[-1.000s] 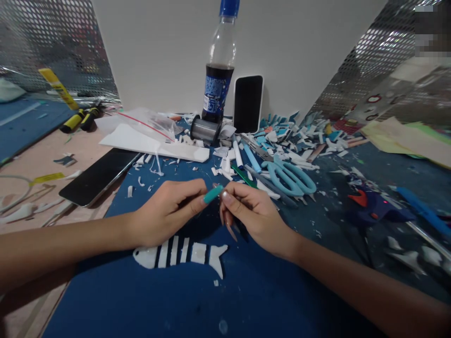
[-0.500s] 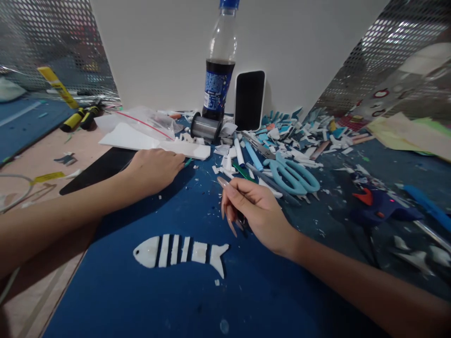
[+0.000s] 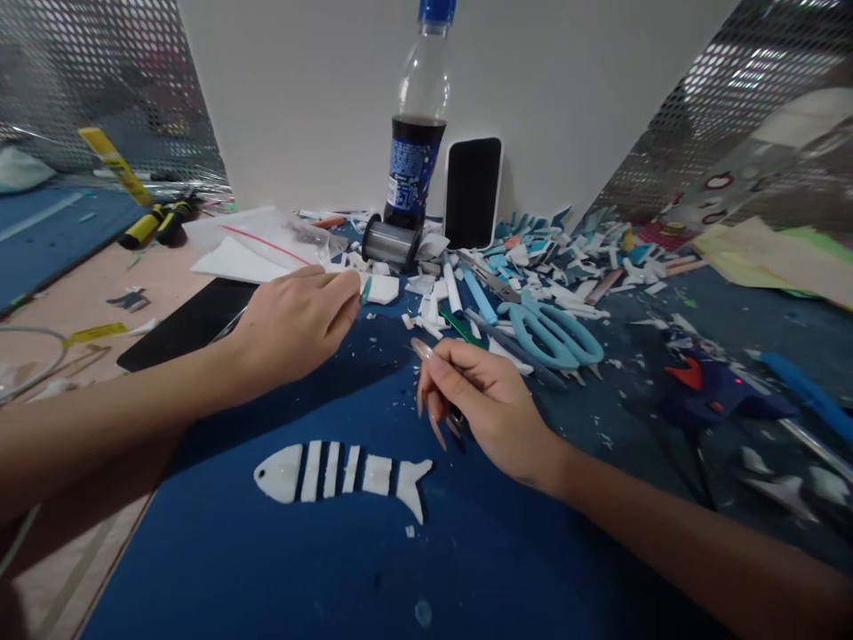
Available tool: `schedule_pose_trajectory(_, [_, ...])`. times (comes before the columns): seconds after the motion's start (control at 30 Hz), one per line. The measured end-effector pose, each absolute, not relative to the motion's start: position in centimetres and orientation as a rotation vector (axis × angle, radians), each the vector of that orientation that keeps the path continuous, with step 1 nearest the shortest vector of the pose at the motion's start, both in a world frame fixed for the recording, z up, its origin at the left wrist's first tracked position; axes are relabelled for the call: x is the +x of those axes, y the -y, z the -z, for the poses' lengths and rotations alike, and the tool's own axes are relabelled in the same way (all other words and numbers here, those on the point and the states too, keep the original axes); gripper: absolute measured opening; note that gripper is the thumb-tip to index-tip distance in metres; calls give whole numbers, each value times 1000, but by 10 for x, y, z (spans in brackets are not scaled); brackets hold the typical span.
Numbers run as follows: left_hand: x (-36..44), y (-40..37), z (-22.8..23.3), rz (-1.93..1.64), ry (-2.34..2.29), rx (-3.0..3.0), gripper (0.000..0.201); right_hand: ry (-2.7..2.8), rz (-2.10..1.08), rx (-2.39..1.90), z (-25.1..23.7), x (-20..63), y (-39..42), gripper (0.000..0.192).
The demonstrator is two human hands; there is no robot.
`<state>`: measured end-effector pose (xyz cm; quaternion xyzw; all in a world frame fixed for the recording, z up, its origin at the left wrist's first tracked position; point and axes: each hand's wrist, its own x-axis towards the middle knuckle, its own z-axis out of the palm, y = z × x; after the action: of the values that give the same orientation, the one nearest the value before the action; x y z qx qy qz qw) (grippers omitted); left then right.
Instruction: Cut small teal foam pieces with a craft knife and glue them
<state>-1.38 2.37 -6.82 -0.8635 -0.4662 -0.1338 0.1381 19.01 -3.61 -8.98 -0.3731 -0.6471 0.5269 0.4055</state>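
Note:
My left hand (image 3: pixel 299 311) is closed, held over the back of the blue mat. A small teal piece (image 3: pixel 366 289) pokes out at its fingertips; the rest of it is hidden. My right hand (image 3: pixel 483 404) is closed too, thumb pressed against the index finger. Something dark (image 3: pixel 458 416) shows under its curled fingers, too little to name. In front of both hands lies a white fish shape (image 3: pixel 280 473) cut into several separate pieces, with a small hole near its head end. Light-blue scissors (image 3: pixel 556 333) lie just beyond my right hand.
A cola bottle (image 3: pixel 414 160), a spool of line (image 3: pixel 390 242) and a phone (image 3: pixel 473 191) stand at the back. White and blue scraps (image 3: pixel 566 258) heap behind the scissors. At right is a dark-blue glue gun (image 3: pixel 723 391); at left, a black flat sheet (image 3: pixel 187 324).
My left hand has lifted and turned slightly, and the teal piece has risen with it. My right hand and the fish pieces stay where they were.

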Motion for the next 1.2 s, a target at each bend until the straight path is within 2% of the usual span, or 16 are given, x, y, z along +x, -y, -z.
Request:
schedule_pose_trajectory(0.1, [-11,-14,68,650,1423,-2726,19,1655,-1319,-937,91,190,37,31])
schedule_pose_trajectory(0.23, [-8,-3,75,1014,1602,-3322,28,1721,-1312,-937,91,191,39,30])
schedule_pose_trajectory(0.37, [-6,3,86,1163,1658,-3639,32,1791,-1300,-942,89,190,39,28])
schedule_pose_trajectory(0.67, [-5,3,90,1238,1781,-3683,31,1827,-1272,-949,87,189,40,29])
schedule_pose_trajectory(0.97, [-5,2,89,1322,1765,-3673,27,1730,-1449,-893,90,191,39,30])
schedule_pose_trajectory(1.1, [-11,-3,81,1164,1756,-3249,25,1681,-1468,-917,90,190,38,30])
schedule_pose_trajectory(1.2, [-18,-13,76,805,1620,-2765,22,1686,-1445,-934,90,190,37,30])
